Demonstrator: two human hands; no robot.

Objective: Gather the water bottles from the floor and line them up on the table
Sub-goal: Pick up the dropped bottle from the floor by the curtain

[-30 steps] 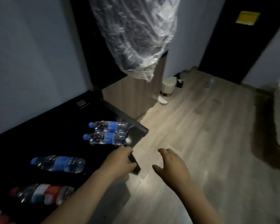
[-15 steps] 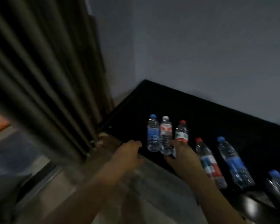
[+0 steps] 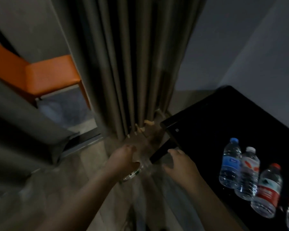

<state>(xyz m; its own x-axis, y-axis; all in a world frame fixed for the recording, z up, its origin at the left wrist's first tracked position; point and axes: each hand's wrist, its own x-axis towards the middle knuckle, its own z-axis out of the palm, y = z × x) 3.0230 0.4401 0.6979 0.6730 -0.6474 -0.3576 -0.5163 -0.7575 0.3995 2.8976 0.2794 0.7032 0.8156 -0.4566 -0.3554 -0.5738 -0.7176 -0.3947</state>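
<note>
Down by the curtain, a clear bottle is seen on the floor under the left hand; whether it is gripped cannot be told. The right hand is held spread just beside it. A row of bottles is laid on the black worktop.

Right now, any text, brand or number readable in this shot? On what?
No text can be read.
Blue-capped bottle: blue label with a white patch, lettering blurred.
White-capped bottle: red marks on its label, blurred.
Red-capped bottle: red label, pale lettering too blurred.
Table: small white mark at the near edge, too small.
Floor bottle: green patch, unreadable.
</note>
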